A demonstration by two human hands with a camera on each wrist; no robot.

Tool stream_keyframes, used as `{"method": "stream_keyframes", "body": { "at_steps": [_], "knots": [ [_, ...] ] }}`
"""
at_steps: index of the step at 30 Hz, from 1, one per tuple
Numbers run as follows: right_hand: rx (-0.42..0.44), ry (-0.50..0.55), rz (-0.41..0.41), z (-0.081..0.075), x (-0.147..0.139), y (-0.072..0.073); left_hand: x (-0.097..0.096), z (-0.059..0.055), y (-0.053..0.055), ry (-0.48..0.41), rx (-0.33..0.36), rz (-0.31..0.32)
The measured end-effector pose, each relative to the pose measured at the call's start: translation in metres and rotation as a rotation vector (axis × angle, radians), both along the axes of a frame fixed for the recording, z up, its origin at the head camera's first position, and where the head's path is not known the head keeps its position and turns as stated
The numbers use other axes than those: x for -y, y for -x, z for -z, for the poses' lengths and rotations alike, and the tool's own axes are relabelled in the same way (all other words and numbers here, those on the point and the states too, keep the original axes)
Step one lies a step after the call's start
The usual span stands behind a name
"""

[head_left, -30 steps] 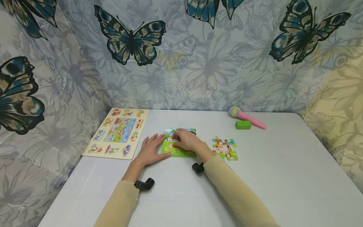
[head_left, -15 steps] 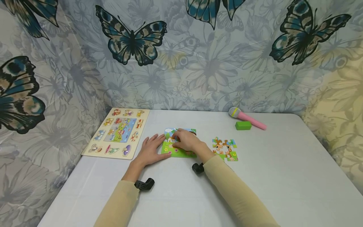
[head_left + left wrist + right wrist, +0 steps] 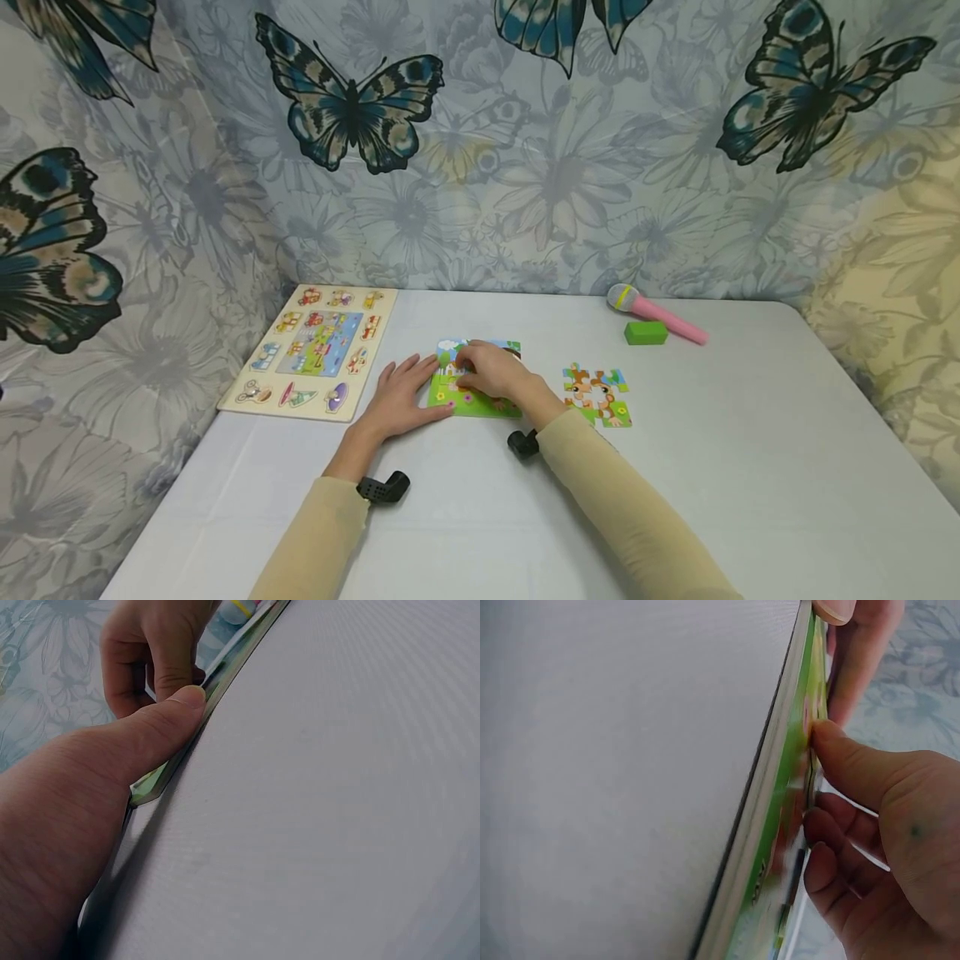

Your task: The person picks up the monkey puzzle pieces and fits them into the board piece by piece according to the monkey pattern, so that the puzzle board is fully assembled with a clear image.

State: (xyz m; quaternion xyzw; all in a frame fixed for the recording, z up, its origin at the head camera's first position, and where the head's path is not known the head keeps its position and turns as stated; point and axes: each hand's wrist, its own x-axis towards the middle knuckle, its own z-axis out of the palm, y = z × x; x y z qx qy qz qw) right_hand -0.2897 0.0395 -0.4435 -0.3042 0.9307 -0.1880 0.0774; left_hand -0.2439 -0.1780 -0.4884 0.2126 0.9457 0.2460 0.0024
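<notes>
Two hands, one small puzzle board

Both hands are meeting at one small puzzle board (image 3: 474, 405), which is lying near the middle of the white tabletop (image 3: 750, 467). The left hand (image 3: 396, 404) is spreading its fingers at the left side, its thumb touching the near edge. The right hand (image 3: 495, 372) is reaching across with fingers and thumb bent down onto the picture; whether they are pinching a piece, I cannot tell.

One cluster of joined puzzle pieces (image 3: 580, 392) is lying to the right, showing brown animals. One larger board (image 3: 281, 379) is lying to the left, displaying ten small pictures around one central picture. One pink microphone (image 3: 662, 315) and one green block (image 3: 646, 334) are lying farther back, the block just in front of the handle. Five large butterflies are decorating the wall (image 3: 562, 179).

Compared with one second ago, both hands are keeping the same pose; only the head view is shifting slightly.
</notes>
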Motion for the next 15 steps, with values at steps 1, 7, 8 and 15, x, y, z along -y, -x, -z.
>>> {"method": "stream_keyframes", "body": {
  "at_steps": [1,7,8,15],
  "knots": [
    [-0.001,-0.004,0.0,-0.0005,0.0002,0.0002,0.0001,0.0002,0.0003,-0.003,-0.003,0.0],
    [0.005,-0.009,-0.004,-0.0033,0.0011,0.0003,0.0002,0.0004,0.0008,-0.008,-0.007,-0.004],
    [0.003,-0.01,-0.007,-0.0033,0.0012,0.0002,0.0003,0.0003,0.0007,-0.008,-0.006,-0.004],
    [-0.024,-0.024,-0.034,-0.0013,0.0013,0.0005,0.0003,-0.0005,0.0002,-0.008,-0.009,-0.001]
  ]
}}
